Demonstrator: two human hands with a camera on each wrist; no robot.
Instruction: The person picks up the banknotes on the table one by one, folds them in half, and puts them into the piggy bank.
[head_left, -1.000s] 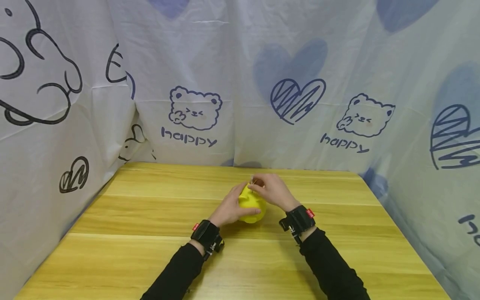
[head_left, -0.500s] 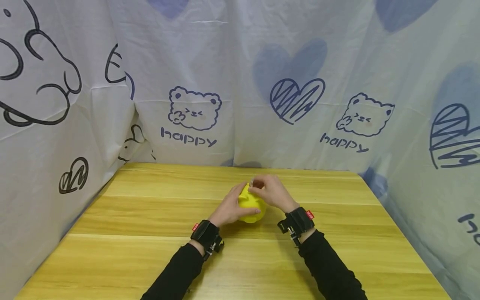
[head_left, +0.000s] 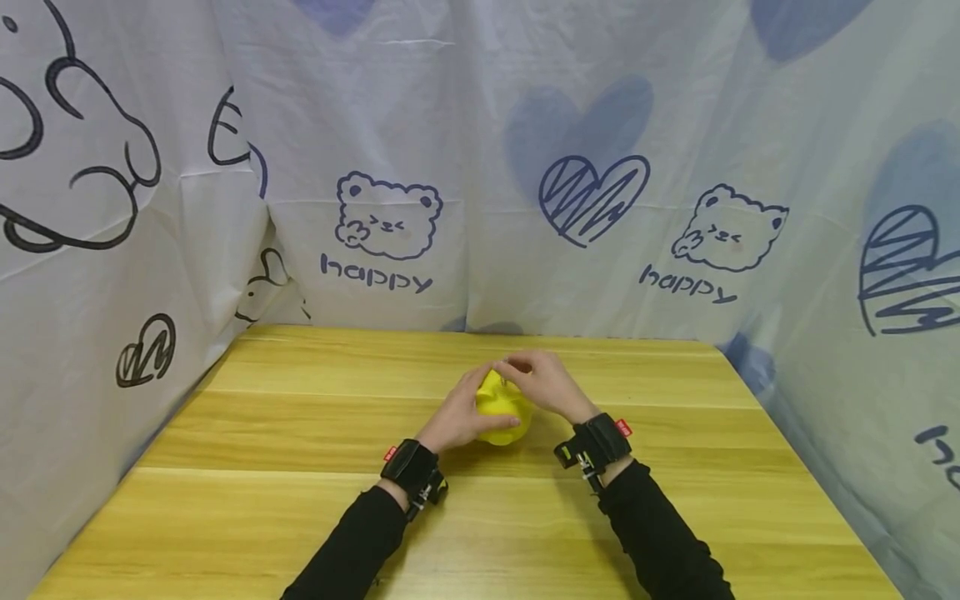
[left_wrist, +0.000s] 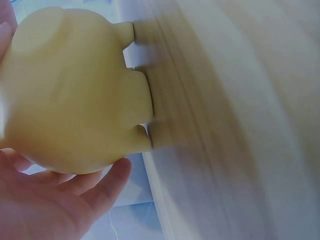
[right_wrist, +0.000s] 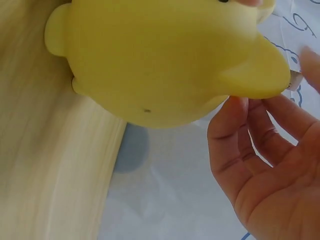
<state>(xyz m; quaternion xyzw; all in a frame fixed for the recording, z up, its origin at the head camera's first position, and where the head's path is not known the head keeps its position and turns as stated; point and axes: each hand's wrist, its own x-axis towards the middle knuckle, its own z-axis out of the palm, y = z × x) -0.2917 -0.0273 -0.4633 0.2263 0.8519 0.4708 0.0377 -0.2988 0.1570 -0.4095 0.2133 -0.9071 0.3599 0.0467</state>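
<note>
A rounded yellow piggy bank [head_left: 501,417] with stubby legs stands on the table. My left hand [head_left: 453,418] holds it from the left, thumb across its near side; fingers spread against the body show in the left wrist view. My right hand [head_left: 551,385] is at its top, fingers bent over it. In the right wrist view, those fingertips are beside the yellow ear [right_wrist: 257,70]. A small greyish-brown piece with dark marks [right_wrist: 295,80] sits between ear and thumb, mostly hidden; I cannot tell what it is.
The wood-grain table [head_left: 300,467] extends around the piggy bank on all sides. White cloth [head_left: 480,250] printed with hearts, bears and "happy" hangs behind and at both sides. Black camera straps [head_left: 596,450] are on both wrists.
The right fingers have tipped forward and lower over the piggy bank's top; the small pale piece seen at their tips before is now mostly covered. My left hand stays in place.
</note>
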